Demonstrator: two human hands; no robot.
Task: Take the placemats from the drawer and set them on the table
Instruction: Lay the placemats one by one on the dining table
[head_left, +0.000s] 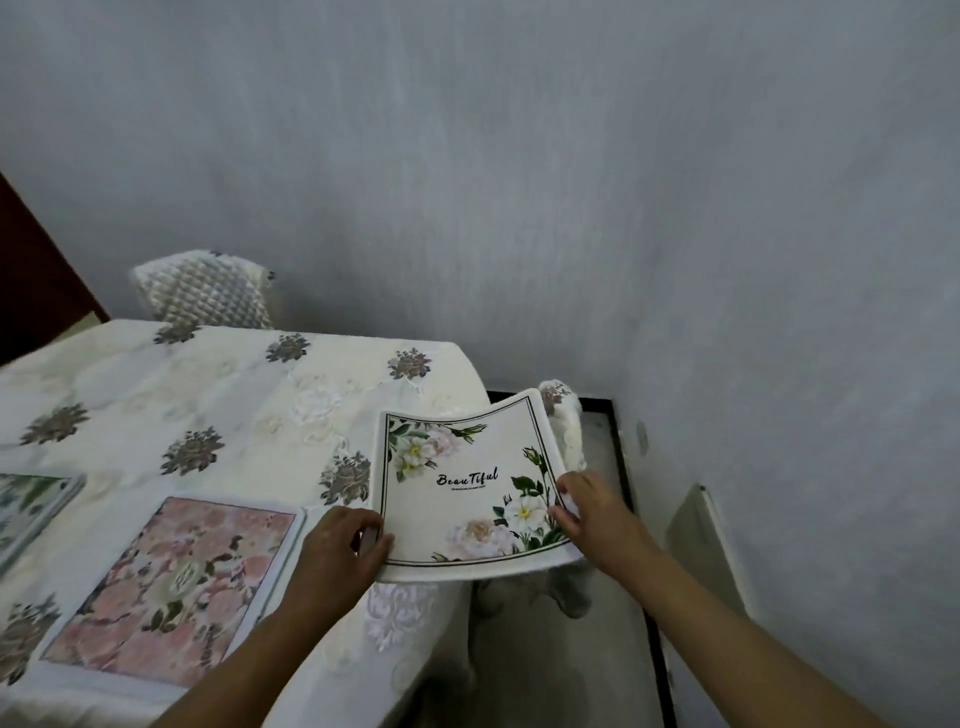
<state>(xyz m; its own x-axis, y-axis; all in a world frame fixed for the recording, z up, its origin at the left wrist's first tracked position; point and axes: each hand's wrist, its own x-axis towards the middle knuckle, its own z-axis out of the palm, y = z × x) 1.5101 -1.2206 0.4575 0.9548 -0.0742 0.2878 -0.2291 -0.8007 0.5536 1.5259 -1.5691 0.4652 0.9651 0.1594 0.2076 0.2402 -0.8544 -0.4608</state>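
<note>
A white placemat (467, 483) with flower corners and the word "Beautiful" hangs bowed over the table's right corner. My left hand (340, 551) grips its near left edge and my right hand (587, 512) grips its near right edge. A pink floral placemat (171, 587) lies flat on the table (218, 395) to the left. Another placemat (31, 504) shows partly at the left edge of the view. The table wears a cream cloth with grey flower motifs. No drawer is in view.
A chair back with a quilted cover (205, 291) stands behind the table's far side. A second covered chair (563, 421) sits at the right corner, partly hidden by the held mat. Grey walls close in behind and to the right.
</note>
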